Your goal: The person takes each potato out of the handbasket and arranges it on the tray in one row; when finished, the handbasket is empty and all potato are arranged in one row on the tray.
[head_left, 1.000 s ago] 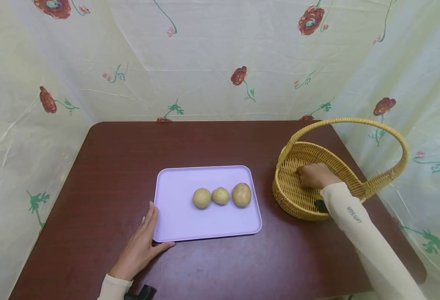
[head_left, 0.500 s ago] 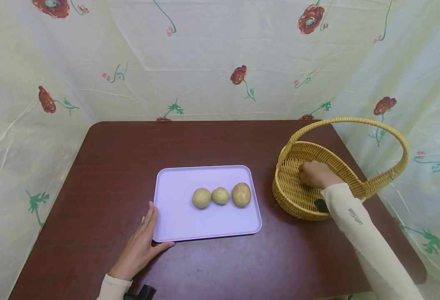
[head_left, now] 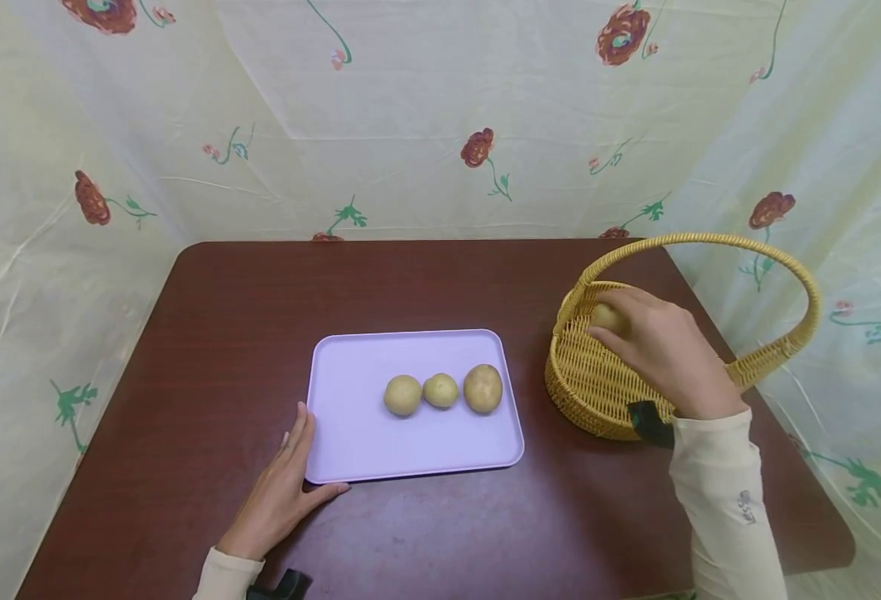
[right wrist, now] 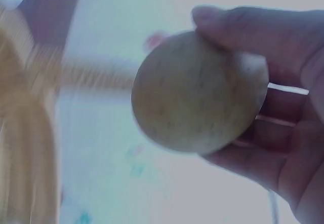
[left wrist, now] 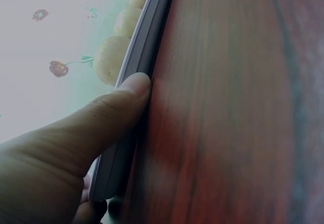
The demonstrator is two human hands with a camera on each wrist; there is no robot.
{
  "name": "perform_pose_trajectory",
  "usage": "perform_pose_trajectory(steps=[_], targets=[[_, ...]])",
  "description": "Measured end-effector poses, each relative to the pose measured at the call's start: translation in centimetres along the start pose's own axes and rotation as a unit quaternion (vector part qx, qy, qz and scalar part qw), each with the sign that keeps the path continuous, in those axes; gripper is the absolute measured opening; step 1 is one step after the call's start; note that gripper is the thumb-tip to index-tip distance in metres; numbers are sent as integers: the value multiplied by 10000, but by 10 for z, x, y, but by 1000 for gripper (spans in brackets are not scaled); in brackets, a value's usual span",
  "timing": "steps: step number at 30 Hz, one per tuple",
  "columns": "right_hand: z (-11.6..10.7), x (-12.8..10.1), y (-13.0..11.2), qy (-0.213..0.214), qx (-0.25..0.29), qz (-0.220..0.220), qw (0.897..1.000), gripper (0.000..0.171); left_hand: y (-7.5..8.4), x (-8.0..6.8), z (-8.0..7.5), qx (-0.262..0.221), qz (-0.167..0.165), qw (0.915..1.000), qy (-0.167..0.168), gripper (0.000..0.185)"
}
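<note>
My right hand (head_left: 668,346) grips a round, pale-brown potato (right wrist: 195,95) between thumb and fingers. It holds the potato above the wicker basket (head_left: 586,387), beneath the tall arched handle. In the head view the fingers cover much of this potato. My left hand (head_left: 275,500) rests against the near left corner of the lilac tray (head_left: 350,433), fingers extended along the left side and thumb along the front edge. On the tray, a medium potato (head_left: 402,395), a small potato (head_left: 440,390) and a larger potato (head_left: 483,388) lie in a row. The left wrist view shows the thumb (left wrist: 129,89) touching the tray's rim.
The tray and basket stand apart on a dark red-brown table (head_left: 260,300). The basket's handle (head_left: 710,240) arches high near the table's right edge. A flowered curtain (head_left: 410,117) hangs behind the table and at both sides.
My right hand has risen from the basket's floor with a potato in its grip, and the forearm has swung more upright. The left hand, tray and its potatoes stay in place.
</note>
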State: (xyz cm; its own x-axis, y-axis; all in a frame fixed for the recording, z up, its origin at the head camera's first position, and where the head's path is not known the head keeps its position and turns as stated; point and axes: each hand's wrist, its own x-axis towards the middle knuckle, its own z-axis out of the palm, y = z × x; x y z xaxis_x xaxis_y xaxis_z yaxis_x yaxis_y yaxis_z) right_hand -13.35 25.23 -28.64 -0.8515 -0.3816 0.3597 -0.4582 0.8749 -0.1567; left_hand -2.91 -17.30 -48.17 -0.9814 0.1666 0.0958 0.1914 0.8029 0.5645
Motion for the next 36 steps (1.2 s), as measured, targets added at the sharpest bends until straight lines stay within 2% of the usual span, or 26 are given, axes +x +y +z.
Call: perform_pose_trajectory(steps=[2,5,8,12,19,22,26,31,34,36], targets=[[1,5,-22,265,215,-375,9987,38,0,0,0,-24,-34,10000,-21,107],[12,20,-53,510,672,-1044,9909,43,0,0,0,-26,-39,10000,-25,108],[31,37,-83,454,1177,-1615,9788,41,-1,0,0,-6,5,10000,-25,108],[64,59,-120,-160,1577,-2178,9630,36,-1,-1,1,3,71,10000,16,107],[134,81,-172,-1626,1399,-2656,9399,35,-2,-1,0,-1,144,9999,82,106],[161,84,-184,-2070,1235,-2758,9305,34,-1,-1,-1,-1,244,9996,156,104],[185,84,-191,-2353,921,-2838,9250,27,-1,-2,0,-21,294,9993,217,104],[198,81,-192,-2427,674,-2926,9225,15,-1,-2,0,-12,293,9993,237,105],[204,78,-192,-2400,595,-2897,9246,18,-1,-2,0,-10,277,9993,240,105],[206,77,-191,-2399,576,-2820,9271,28,-1,-2,0,-12,250,9994,229,105]])
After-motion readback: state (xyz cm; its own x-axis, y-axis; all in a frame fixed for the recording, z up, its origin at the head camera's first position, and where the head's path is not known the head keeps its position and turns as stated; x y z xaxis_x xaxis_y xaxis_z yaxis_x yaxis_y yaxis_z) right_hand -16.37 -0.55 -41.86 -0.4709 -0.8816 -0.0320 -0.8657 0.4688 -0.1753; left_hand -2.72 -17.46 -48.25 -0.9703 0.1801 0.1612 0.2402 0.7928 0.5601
